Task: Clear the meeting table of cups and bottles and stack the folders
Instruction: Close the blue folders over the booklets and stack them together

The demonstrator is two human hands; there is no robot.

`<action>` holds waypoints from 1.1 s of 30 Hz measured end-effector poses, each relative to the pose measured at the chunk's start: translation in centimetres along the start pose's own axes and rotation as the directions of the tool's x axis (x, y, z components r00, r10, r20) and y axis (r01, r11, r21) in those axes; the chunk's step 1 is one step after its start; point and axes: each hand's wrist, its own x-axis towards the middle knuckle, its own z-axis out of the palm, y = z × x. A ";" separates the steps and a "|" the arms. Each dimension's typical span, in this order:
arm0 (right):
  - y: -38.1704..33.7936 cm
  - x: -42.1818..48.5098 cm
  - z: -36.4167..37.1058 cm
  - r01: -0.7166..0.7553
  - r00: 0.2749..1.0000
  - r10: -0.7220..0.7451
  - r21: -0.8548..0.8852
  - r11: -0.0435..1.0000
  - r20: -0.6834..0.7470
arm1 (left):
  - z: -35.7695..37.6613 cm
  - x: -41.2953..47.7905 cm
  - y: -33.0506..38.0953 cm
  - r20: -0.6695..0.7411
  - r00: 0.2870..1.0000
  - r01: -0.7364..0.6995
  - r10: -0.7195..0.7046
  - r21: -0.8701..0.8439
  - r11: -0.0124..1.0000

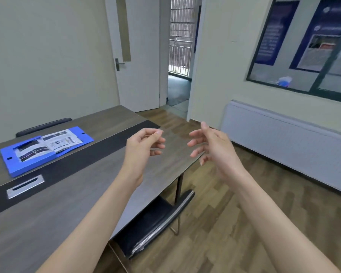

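A blue folder (10,164) lies open on the far left of the meeting table (71,198), with a printed brochure (47,145) spread on it. My left hand (142,146) hovers above the table's right end, fingers loosely curled, holding nothing. My right hand (211,144) hangs in the air beside it, just past the table's corner, fingers relaxed and spread, also empty. The two hands face each other a short gap apart. No cups or bottles show on the table.
A black strip with a metal cable hatch (25,186) runs along the table's middle. A black chair (156,219) is tucked under the near right edge, another chair (43,126) behind the far side. A radiator (283,142) lines the right wall; a door (138,56) stands open ahead.
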 end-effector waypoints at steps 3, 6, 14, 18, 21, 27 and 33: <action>1.3 7.1 -4.7 0.004 0.998 -0.005 -0.016 1.000 -0.067 | 5.9 7.4 -2.8 0.061 0.998 -0.002 0.004 -0.039 0.999; 1.5 13.8 -9.2 -0.013 0.989 0.007 -0.038 0.999 -0.149 | 11.9 14.8 -4.8 0.126 0.992 0.029 -0.018 -0.090 0.995; -0.2 29.8 -18.8 -0.017 0.972 -0.004 -0.087 0.996 -0.234 | 24.4 31.2 -6.0 0.219 0.975 0.060 -0.028 -0.141 0.988; 1.3 39.2 -22.4 0.006 0.977 -0.021 -0.067 0.998 -0.212 | 29.2 39.0 -8.2 0.188 0.982 0.041 -0.020 -0.111 0.993; 2.9 47.5 -25.2 0.028 0.989 -0.036 -0.057 0.998 -0.145 | 33.0 45.4 -10.9 0.135 0.991 0.022 -0.009 -0.094 0.995; 4.7 64.8 -29.3 0.026 0.999 -0.025 -0.033 0.999 0.037 | 39.4 56.9 -14.1 -0.037 0.999 0.000 -0.001 -0.039 0.999; 4.5 81.1 -28.0 -0.005 0.965 0.032 -0.105 0.994 0.259 | 41.0 68.3 -13.5 -0.275 0.961 -0.024 0.018 -0.018 1.000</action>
